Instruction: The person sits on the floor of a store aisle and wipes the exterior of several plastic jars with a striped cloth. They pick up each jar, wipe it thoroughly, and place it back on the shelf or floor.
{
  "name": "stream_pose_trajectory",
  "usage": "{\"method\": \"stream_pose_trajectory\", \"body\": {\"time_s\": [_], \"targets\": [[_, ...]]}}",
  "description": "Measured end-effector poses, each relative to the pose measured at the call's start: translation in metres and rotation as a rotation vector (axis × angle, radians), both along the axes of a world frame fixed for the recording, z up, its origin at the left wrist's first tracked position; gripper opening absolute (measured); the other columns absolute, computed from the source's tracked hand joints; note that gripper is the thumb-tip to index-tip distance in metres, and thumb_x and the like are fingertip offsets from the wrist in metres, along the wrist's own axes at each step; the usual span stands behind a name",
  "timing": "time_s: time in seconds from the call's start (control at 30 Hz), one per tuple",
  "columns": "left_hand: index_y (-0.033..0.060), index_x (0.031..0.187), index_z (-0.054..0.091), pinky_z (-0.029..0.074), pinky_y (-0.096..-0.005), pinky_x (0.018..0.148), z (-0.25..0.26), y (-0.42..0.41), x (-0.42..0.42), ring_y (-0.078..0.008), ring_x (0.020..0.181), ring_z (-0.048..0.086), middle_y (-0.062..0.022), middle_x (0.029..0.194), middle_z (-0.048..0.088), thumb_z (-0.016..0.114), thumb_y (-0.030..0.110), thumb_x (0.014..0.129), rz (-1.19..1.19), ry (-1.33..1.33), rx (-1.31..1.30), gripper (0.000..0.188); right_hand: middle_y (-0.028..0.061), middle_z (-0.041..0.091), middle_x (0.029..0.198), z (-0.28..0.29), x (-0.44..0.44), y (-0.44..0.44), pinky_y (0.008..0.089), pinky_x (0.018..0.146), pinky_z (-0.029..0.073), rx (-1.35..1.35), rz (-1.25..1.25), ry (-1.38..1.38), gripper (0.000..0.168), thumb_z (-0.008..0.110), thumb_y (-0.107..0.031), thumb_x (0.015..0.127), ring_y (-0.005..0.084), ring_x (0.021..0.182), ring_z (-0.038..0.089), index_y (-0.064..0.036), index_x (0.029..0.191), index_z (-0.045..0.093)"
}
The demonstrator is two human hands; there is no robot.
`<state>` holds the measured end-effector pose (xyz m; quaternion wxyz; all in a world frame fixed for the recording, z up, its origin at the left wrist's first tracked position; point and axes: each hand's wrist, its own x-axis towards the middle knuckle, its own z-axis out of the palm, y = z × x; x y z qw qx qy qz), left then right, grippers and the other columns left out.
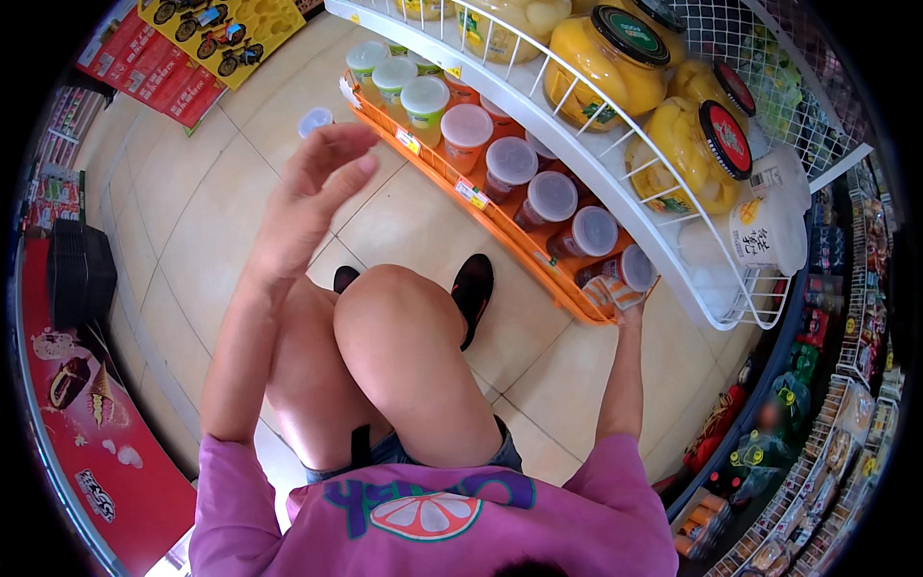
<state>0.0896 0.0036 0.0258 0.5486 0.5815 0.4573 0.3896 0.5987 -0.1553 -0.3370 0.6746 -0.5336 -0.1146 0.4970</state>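
My left hand is raised over the tiled floor with its fingers apart and nothing in it, near a cup with a pale lid. My right hand is at the right end of an orange shelf, holding a striped cloth against the shelf's end and a lidded cup. Rows of lidded plastic cups stand along this shelf, some with green bands, others red or dark. What the lone cup rests on is partly hidden by my left hand.
Above the orange shelf, a white wire shelf holds jars of yellow fruit and a white tub. Black stacked baskets stand at left beside a red freezer panel. Red boxes are at upper left, bottles at right.
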Motion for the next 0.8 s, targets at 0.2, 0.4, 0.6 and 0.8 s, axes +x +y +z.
{"method": "stream_pose_trajectory", "body": {"time_s": [0.2,0.4,0.6,0.8], "targets": [[0.005,0.118,0.05,0.035,-0.0277,0.095,-0.013,0.003,-0.027,-0.0134,0.109,0.047,-0.0082,0.115,0.056,0.059,0.025,0.088,0.136,-0.007,-0.043,0.037,0.0118,0.041,0.131,0.035,0.003,-0.001,0.0384,0.093,0.047,-0.068,0.453,-0.069,0.045,0.051,-0.016,0.09,0.025,0.117,0.047,-0.008,0.132,0.035],[0.006,0.121,0.048,0.036,-0.0318,0.096,-0.012,0.008,-0.039,-0.0166,0.117,0.046,-0.0086,0.12,0.054,0.056,0.026,0.09,0.075,0.027,-0.086,0.037,0.0122,0.047,0.126,0.036,-0.012,-0.006,0.035,0.091,0.048,-0.188,0.249,-0.119,0.043,0.05,-0.016,0.091,0.0225,0.114,0.05,-0.004,0.13,0.037],[0.0056,0.119,0.048,0.039,-0.0302,0.088,-0.106,0.051,-0.098,-0.0144,0.105,0.05,-0.006,0.112,0.055,0.062,0.029,0.086,-0.029,0.175,-0.287,0.042,0.0081,0.048,0.123,0.041,-0.024,-0.015,0.0315,0.09,0.045,-0.208,0.243,-0.378,0.045,0.057,-0.009,0.085,0.0185,0.109,0.05,-0.004,0.126,0.04],[0.0018,0.131,0.028,0.041,-0.0348,0.091,-0.249,0.133,-0.147,-0.0235,0.11,0.049,-0.0136,0.125,0.046,0.078,0.032,0.07,0.305,0.342,-0.639,0.085,0.0179,0.05,0.119,0.084,-0.067,-0.064,0.0469,0.085,0.05,-0.173,-0.342,-0.23,0.055,0.046,0.007,0.073,0.0332,0.104,0.055,-0.004,0.127,0.041]]}}
